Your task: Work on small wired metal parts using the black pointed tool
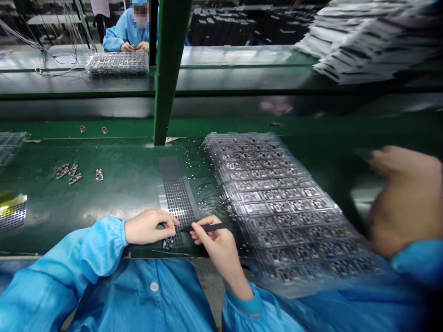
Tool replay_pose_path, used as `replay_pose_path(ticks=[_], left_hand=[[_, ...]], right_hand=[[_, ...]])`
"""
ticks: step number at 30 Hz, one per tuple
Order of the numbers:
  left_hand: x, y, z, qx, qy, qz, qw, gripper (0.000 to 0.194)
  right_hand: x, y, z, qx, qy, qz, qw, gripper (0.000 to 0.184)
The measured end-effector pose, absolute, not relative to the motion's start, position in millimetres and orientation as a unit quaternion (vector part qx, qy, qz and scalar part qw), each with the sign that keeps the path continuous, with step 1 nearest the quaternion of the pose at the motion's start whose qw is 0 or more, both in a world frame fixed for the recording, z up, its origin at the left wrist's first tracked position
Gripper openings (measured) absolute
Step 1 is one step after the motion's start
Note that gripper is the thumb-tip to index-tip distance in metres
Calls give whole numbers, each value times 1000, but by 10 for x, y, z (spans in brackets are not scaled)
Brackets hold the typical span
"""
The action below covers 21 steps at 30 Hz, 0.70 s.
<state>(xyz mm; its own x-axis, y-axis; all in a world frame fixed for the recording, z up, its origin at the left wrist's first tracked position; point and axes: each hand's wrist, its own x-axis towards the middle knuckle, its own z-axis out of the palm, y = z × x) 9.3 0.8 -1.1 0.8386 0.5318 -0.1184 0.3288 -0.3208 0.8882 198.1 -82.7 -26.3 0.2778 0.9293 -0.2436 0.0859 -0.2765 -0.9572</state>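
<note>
My left hand (150, 227) is closed, its thumb and fingertips pinching a small circuit board (168, 243) near the table's front edge. In my right hand (216, 237) is a pair of black tweezers (212, 227), held like a pen, with the tip pointing left towards the board. Whether the tip touches anything is too small to tell. Under and beyond my fingertips lies a clear sheet with rows of small dark rectangular stickers (176, 193). Thin black wires (209, 196) are scattered to the right of that sheet.
A stack of clear trays (284, 193) filled with circuit boards stands at right. Beyond it is a co-worker's blurred hand (408, 193). Loose boards (74, 173) lie at left, near a yellow-backed sheet (13, 212). A green post (169, 74) rises ahead; another person (126, 30) sits opposite.
</note>
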Motion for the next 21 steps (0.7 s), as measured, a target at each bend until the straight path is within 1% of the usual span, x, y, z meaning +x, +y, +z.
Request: replay_pose_path(ticks=[6, 21], left_hand=[[94, 5, -24, 804, 278, 95, 517, 12], [115, 0, -17, 793, 290, 95, 528, 13]], right_hand=[[1981, -845, -290, -666, -424, 438, 431, 34], [1967, -853, -298, -666, -413, 438, 440, 33]])
